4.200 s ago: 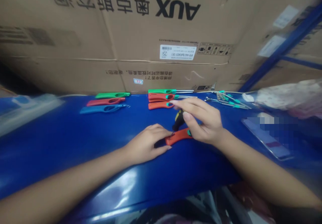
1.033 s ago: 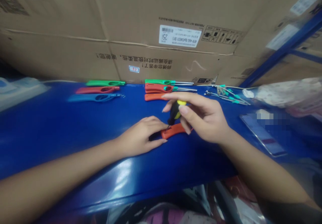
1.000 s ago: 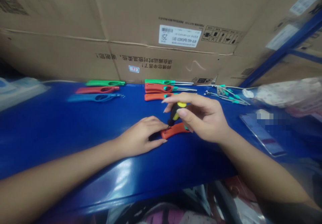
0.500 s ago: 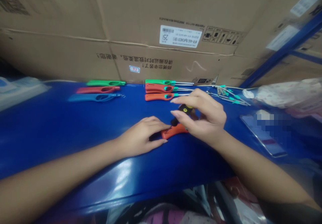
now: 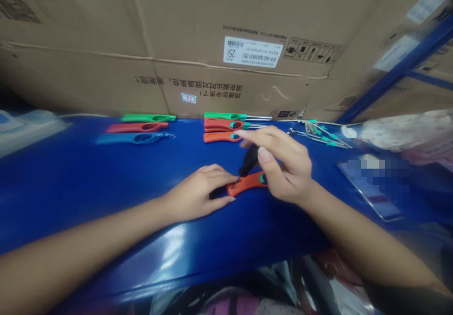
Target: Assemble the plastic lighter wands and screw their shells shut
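Observation:
An orange lighter (image 5: 248, 183) with a teal trigger lies on the blue table, partly behind my right hand. My left hand (image 5: 208, 190) pinches its left end between thumb and fingers. In my right hand (image 5: 285, 166) is a screwdriver (image 5: 248, 160) with a dark handle, tilted, its thin shaft reaching down to the lighter near my left fingertips. Whether the tip sits in a screw is too small to tell. Just behind, finished-looking lighters in orange (image 5: 221, 137), red (image 5: 219, 125) and green (image 5: 217, 115) lie in a row, two of them with metal rods visible.
Green (image 5: 136, 117), red (image 5: 127, 128) and blue (image 5: 122, 138) handles without long rods lie at the back left. Several metal rods with teal parts (image 5: 327, 138) are piled at the back right, near a phone (image 5: 370, 190). A large cardboard box (image 5: 106, 69) stands behind the table.
My right hand has turned around the screwdriver, its fingers shifting so that more of the lighter and its teal trigger shows. My left hand stays in place on the lighter.

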A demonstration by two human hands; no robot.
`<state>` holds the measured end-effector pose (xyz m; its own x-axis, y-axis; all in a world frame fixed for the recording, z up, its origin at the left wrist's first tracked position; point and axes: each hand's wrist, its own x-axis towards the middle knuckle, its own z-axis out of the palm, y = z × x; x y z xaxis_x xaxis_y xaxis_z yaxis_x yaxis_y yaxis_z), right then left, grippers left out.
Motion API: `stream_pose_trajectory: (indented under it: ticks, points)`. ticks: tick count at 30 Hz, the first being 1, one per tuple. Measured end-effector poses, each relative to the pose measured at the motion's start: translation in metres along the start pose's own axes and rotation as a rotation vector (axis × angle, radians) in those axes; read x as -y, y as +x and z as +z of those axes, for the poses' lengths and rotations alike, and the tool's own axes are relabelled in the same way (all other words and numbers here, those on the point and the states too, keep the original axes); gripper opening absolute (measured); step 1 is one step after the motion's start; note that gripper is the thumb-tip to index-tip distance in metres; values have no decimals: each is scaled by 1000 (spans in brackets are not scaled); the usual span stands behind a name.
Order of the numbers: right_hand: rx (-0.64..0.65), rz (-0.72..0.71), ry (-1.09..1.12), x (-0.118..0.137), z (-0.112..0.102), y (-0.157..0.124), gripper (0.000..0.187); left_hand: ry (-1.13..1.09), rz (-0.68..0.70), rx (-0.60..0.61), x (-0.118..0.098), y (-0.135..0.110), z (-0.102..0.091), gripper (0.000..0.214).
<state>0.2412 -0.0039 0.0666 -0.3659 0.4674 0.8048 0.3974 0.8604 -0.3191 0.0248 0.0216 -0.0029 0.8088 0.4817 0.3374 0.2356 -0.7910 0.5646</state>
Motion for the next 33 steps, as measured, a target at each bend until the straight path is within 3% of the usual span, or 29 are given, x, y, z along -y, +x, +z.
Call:
stream_pose_trajectory:
  ticks: [2, 4, 8, 11, 14, 16, 20, 23, 26, 28, 33]
  points:
    - [107, 137, 137, 3, 0, 0, 42, 6, -1, 1, 0, 0, 0, 34]
    - [115, 155, 191, 3, 1, 1, 38, 9, 0, -1, 0, 0, 0, 34]
    - [-56, -70, -63, -2, 0, 1, 18, 3, 3, 3, 1, 0, 0, 33]
    - [-21, -152, -153, -4, -3, 0, 25, 6, 2, -10, 1, 0, 1, 32]
    - [124, 18, 72, -2, -3, 2, 39, 13, -3, -11, 0, -1, 0, 32]
    - [156, 85, 199, -1, -3, 2, 37, 16, -11, 0, -1, -1, -1, 32]
    - [14, -73, -1, -2, -2, 1, 27, 9, -21, 9, -3, -1, -1, 30]
    - [22, -174, -107, 2, -3, 1, 29, 7, -28, 17, -4, 1, -2, 26]
    - [121, -53, 127, 8, -2, 2, 37, 13, -25, 22, -5, 1, -3, 24]
    - [116, 14, 212, 10, -1, 2, 33, 11, -25, 15, -5, 1, -3, 23]
    - [7, -141, -85, 4, -2, 0, 30, -4, -27, 2, -4, -1, -2, 25]
